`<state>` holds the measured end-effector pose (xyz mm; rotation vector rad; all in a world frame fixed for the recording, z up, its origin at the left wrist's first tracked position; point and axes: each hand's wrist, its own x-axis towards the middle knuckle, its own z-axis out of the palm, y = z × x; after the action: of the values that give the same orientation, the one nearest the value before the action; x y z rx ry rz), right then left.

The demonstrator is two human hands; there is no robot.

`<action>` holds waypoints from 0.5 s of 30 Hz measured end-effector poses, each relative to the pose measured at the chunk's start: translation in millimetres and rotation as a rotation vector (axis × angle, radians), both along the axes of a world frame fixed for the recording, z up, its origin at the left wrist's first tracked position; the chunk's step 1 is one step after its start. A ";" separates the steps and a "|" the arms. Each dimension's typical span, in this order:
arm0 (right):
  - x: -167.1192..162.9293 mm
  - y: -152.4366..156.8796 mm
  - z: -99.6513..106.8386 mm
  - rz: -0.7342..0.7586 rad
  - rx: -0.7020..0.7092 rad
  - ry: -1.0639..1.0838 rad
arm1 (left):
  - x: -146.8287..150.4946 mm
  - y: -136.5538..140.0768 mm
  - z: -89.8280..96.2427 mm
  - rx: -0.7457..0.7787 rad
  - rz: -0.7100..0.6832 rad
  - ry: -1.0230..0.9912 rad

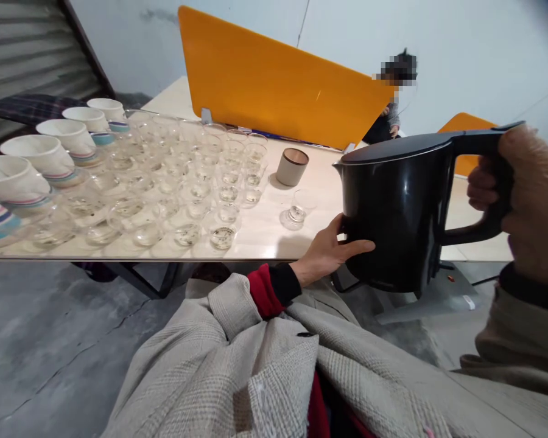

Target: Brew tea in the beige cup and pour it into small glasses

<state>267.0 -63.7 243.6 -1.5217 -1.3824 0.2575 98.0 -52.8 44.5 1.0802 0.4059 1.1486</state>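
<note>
A black electric kettle (395,213) is held up at the table's front edge, its lid closed and its spout facing left. My right hand (520,188) grips the kettle's handle with the fingers wrapped round it. Low on the spout side, my left hand (326,249) grips the kettle body, thumb across the front and the other fingers partly hidden behind. Left of the kettle, a small clear cup (299,208) stands alone on the table. Behind it is a grey cup (292,167) with a brownish inside. No stream from the spout is visible.
Many clear cups (187,231) with dark bits inside crowd the left of the pale table (265,243). White paper cups (30,152) line the far left. An orange divider (278,79) rises behind. A person (388,121) is beyond it.
</note>
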 end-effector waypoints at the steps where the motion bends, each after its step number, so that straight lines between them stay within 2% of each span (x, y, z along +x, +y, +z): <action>1: -2.8 -1.7 0.5 -0.017 0.017 0.039 | -4.5 -0.9 0.2 0.005 0.016 -0.002; 2: -4.1 -1.7 0.6 -0.032 0.044 0.081 | -10.4 -1.8 -0.4 0.002 0.043 0.021; 5: 1.0 8.2 -1.2 -0.034 0.173 0.178 | -35.5 -2.3 -7.8 0.010 0.260 0.119; 10: 14.3 50.4 -6.2 0.032 0.404 0.257 | -83.1 11.3 -29.7 0.102 0.588 0.365; 15: 12.1 115.6 -12.5 -0.085 0.417 0.204 | -102.3 26.5 -50.5 0.055 0.653 0.455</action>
<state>279.1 51.8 231.2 -1.1693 -1.1235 0.0620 -4.3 -26.4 -6.0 1.3027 1.1510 1.4786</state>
